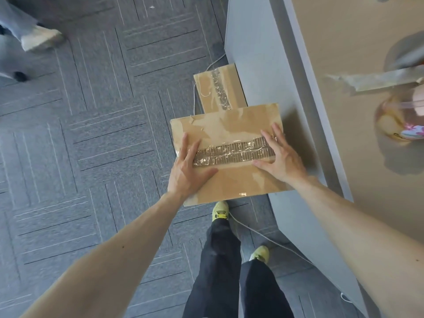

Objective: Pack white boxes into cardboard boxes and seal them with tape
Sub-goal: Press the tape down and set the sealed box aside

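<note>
We lay our left hand (188,168) and right hand (281,157) flat, fingers straight and spread, on the closed brown cardboard box (229,182), one at each end of its torn, clear-taped seam. The box is beside the grey side of the tan counter (344,42), over grey carpet (91,134). Dark lettering on the clear tape roll (390,127) is too blurred to read.

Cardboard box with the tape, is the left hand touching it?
Touching. The head view shows the left hand lying flat on the cardboard box, its fingers over the end of the tape strip.
</note>
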`<state>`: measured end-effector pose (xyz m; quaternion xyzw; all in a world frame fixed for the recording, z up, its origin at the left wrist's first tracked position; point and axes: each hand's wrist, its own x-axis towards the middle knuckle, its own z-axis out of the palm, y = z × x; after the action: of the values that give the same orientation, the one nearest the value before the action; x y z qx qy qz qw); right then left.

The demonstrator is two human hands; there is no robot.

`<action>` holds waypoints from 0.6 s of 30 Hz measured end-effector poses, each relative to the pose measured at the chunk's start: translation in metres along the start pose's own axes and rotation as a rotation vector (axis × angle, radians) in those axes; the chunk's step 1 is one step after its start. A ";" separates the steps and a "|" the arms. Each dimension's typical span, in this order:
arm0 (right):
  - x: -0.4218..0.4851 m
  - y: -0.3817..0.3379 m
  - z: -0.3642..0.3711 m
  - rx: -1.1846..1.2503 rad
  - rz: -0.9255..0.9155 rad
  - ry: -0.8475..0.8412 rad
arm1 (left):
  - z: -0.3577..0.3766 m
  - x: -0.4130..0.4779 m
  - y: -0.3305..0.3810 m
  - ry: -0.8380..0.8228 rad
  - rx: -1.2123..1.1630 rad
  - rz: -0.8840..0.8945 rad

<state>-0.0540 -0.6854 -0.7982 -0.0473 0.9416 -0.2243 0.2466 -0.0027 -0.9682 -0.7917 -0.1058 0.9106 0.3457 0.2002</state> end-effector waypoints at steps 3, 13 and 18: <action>0.001 0.004 0.004 -0.015 0.005 -0.004 | 0.005 0.000 -0.001 0.007 0.015 0.010; -0.022 -0.020 -0.023 -0.080 0.100 -0.117 | -0.015 -0.004 0.034 -0.140 0.460 -0.148; -0.075 -0.029 -0.065 0.035 -0.017 0.014 | -0.028 -0.025 0.084 -0.039 0.435 0.038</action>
<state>-0.0210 -0.6706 -0.7019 -0.0494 0.9388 -0.2432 0.2387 -0.0163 -0.9235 -0.7122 -0.0360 0.9616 0.1466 0.2294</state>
